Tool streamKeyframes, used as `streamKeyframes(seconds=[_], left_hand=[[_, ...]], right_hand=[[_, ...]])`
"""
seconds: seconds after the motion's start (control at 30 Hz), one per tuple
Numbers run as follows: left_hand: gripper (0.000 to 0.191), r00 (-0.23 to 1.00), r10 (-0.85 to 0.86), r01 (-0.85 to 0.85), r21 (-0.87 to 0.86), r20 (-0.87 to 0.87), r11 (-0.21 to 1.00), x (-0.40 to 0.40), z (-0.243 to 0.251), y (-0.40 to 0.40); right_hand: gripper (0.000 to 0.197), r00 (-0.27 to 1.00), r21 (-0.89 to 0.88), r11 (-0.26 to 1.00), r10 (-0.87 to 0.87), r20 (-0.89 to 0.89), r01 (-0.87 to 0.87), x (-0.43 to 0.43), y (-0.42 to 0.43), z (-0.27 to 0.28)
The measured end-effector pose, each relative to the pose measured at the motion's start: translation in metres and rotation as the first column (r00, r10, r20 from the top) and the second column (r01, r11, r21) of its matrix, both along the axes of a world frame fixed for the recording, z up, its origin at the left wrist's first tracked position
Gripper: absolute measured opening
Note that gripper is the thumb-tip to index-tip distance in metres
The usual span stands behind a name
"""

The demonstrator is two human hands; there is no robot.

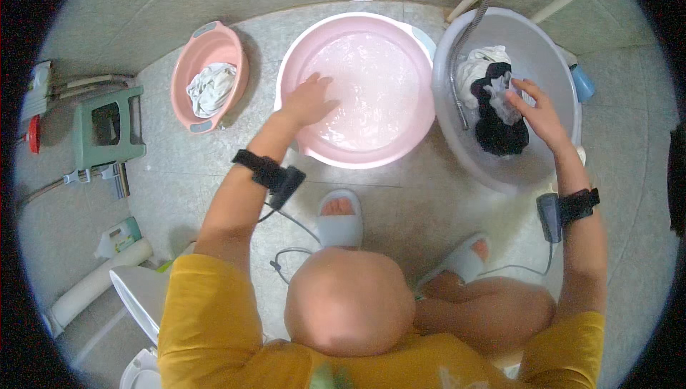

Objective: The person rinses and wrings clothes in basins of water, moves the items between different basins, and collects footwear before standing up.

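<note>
Over the left side of a large pink basin with a white rim, my left hand is spread and holds nothing. The basin contains clear water with bright ripples. My right hand is inside a large grey tub, its thumb and fingertips at a pale, translucent crumpled item. Whether they grip it cannot be made out. Beneath that item lies a black cloth, beside a bunched white cloth. A flexible metal shower hose hangs down into this tub.
A small pink basin at the left contains a crumpled white cloth. Further left are a green plastic stool and a jug. A blue container stands beside the tub. Cables trail near my slippers.
</note>
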State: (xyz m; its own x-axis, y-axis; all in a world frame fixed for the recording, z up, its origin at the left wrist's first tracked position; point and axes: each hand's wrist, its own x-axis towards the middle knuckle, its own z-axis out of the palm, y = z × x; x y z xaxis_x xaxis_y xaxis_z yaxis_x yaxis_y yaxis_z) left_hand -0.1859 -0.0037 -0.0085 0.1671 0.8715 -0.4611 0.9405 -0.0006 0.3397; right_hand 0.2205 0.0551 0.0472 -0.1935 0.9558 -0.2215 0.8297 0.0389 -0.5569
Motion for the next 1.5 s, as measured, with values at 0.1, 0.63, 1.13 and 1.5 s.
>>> streamKeyframes(seconds=[0.1,0.63,1.13,1.5], left_hand=[[0.051,0.986,-0.165,0.167,-0.088,0.033,0.982,0.027,-0.022,-0.008],[0.067,0.75,0.625,-0.649,0.063,0.216,0.758,-0.054,0.021,-0.05],[0.044,0.232,0.657,-0.776,-0.271,0.717,0.57,-0.065,0.011,-0.094],[0.045,-0.212,0.619,-0.775,-0.516,0.756,0.365,-0.108,0.062,-0.111]], right_hand=[[0.042,0.984,0.026,1.0,0.003,-0.179,0.001,0.001,0.012,-0.004],[0.036,0.882,-0.773,0.45,0.077,-0.464,-0.447,-0.144,-0.082,-0.011],[0.024,0.787,-0.567,0.824,-0.337,-0.516,-0.019,-0.195,-0.085,0.0],[0.022,0.708,-0.291,0.902,0.022,-0.706,-0.319,-0.298,-0.016,0.086]])
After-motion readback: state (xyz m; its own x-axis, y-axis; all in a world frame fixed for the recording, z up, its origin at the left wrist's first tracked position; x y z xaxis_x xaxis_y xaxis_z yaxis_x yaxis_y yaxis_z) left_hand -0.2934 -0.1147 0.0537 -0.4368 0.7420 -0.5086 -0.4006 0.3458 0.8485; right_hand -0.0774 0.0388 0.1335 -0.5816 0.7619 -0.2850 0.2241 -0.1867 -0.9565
